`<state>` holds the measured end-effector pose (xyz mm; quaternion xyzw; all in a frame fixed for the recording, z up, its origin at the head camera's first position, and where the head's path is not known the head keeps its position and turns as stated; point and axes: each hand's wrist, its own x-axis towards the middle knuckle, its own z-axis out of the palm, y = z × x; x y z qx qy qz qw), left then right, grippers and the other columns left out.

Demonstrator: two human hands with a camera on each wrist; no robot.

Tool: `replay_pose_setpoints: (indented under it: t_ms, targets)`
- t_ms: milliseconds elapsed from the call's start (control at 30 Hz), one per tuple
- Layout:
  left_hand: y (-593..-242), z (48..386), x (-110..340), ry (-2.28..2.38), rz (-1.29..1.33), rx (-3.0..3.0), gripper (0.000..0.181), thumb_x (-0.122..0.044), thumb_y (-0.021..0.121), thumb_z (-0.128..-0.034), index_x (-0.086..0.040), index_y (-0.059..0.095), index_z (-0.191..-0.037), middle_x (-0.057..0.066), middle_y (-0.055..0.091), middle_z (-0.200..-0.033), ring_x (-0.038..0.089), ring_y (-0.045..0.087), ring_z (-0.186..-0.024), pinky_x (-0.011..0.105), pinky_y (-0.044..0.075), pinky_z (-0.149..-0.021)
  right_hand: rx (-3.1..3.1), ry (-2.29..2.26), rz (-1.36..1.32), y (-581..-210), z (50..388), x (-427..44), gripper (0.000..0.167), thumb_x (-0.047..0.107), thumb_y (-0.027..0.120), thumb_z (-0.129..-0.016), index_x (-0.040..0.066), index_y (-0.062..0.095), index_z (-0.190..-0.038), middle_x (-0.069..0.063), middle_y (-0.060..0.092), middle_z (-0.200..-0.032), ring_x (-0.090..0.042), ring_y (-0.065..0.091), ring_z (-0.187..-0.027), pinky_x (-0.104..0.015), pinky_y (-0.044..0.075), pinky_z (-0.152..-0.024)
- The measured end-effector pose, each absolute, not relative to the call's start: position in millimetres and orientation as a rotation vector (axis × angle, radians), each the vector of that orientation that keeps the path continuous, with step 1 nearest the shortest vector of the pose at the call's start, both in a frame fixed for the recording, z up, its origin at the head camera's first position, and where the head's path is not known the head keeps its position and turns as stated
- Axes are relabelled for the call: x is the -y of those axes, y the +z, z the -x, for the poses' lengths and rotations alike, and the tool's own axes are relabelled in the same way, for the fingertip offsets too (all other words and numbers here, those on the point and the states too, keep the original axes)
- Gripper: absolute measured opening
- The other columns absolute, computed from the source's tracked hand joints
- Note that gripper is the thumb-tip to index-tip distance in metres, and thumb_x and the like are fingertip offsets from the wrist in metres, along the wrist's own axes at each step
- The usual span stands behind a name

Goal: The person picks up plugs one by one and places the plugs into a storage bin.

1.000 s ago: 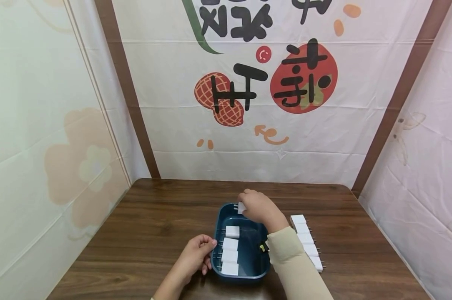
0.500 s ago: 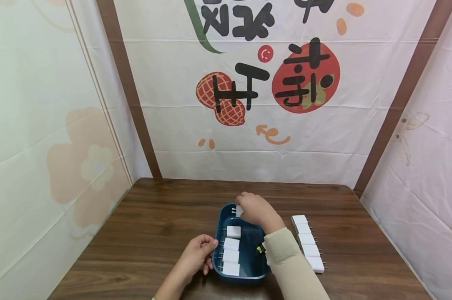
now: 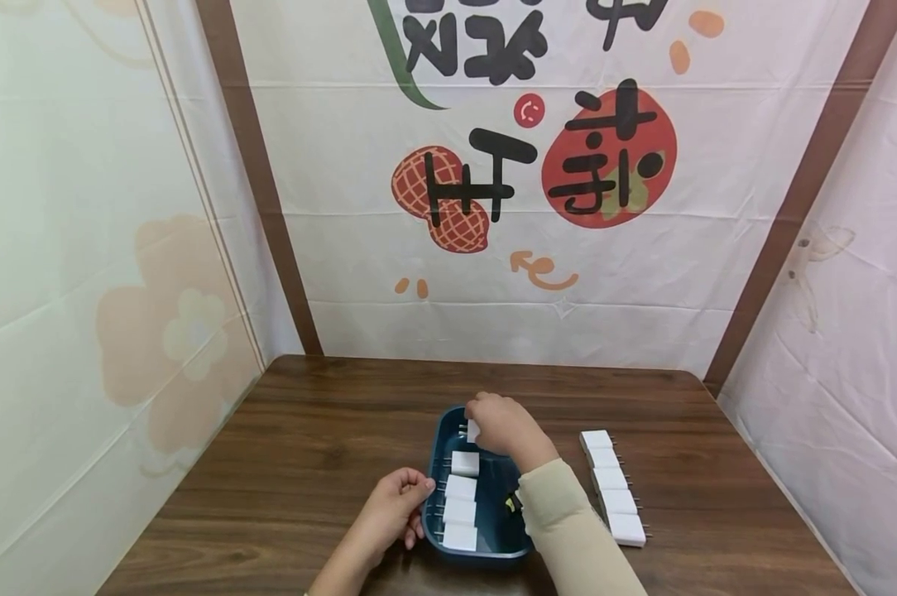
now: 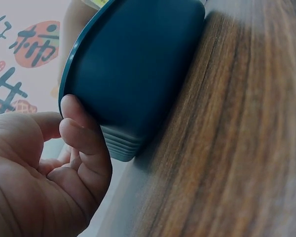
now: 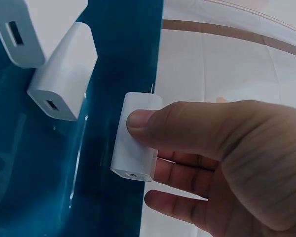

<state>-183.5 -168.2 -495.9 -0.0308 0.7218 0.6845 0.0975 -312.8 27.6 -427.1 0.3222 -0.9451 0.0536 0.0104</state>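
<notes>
Bin, one: deep blue, smooth, seemingly plastic, corners rounded; stands on the worktop, a surface of dark wood grain.

Left hand: pinches the bin's left rim between thumb and fingers, presumably to keep it from sliding.

Right hand: grips one white charger at the bin's far end, thumb flat on its broad face, a hold that likely leaves the prongs free. Whether it touches the bin's floor cannot be told.

Four chargers, in the bin: close file along the left wall, metal pins leftward, probably for even order.

Five chargers, on the worktop right of the bin: slightly stepped line, pins rightward. Bodies glossy, soft-edged blocks; slotted port on one end.
</notes>
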Motion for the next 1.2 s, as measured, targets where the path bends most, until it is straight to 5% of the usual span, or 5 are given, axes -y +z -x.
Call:
replay_pose_setpoints:
  t_ms: [667,1200]
  targets:
    - [-497.2,183.3,160.0,1.979,0.111,-2.269,0.026,-0.024,0.055,-0.1059,0.002,0.054,-0.101,-0.003,0.045,-0.058,0.012,0.039,-0.043,0.022,0.032,-0.038,2.885,0.074,-1.019,-440.0,312.3,-22.7,0.031,0.014,0.08,-0.089,0.012,0.074,-0.12,-0.005,0.069,-0.112,-0.018,0.067,-0.096,-0.034,0.06,-0.082]
    - [-499.5,182.6,153.9,1.867,0.168,-2.431,0.023,-0.026,0.058,-0.1038,-0.007,0.056,-0.091,-0.005,0.044,-0.062,0.012,0.042,-0.047,0.022,0.036,-0.039,2.895,-0.016,-1.03,-453.3,314.4,-16.6,0.032,0.012,0.077,-0.091,0.014,0.072,-0.123,-0.006,0.069,-0.118,-0.02,0.067,-0.104,-0.035,0.059,-0.088]
